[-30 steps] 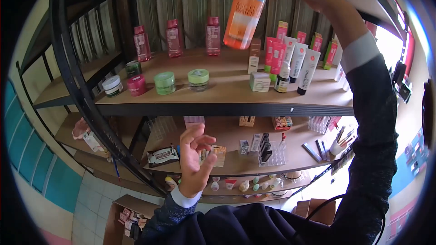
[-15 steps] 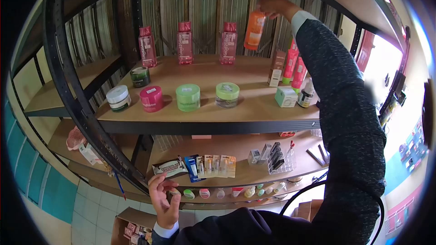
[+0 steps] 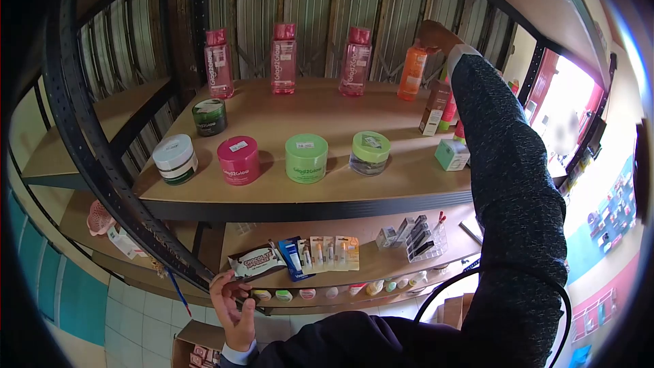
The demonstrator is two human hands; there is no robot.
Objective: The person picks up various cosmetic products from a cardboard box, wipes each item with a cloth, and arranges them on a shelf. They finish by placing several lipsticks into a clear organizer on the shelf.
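My right hand point(image 3: 438, 37) grips the top of an orange bottle point(image 3: 412, 73), which stands upright at the back right of the upper shelf point(image 3: 272, 116). Left of it, in a row, are three pink bottles, the nearest one point(image 3: 355, 61) with a pink cap. A brown box point(image 3: 433, 109) and pink tubes are just in front, partly behind my sleeve. Low in the view, my left hand point(image 3: 234, 310) has its fingers apart and holds nothing, near the chocolate-labelled pack point(image 3: 257, 261) on the shelf below.
Jars line the upper shelf's front: white point(image 3: 175, 159), pink point(image 3: 238, 160), green point(image 3: 306, 158) and clear with a green lid point(image 3: 370, 153). A dark jar point(image 3: 209, 117) sits behind. Black metal posts point(image 3: 102, 136) rise at left. An open carton point(image 3: 194, 344) is on the floor.
My right hand has lowered the orange bottle from the air to the shelf and moved slightly right. My left hand has shifted a little down and left. The view is nearer the shelf.
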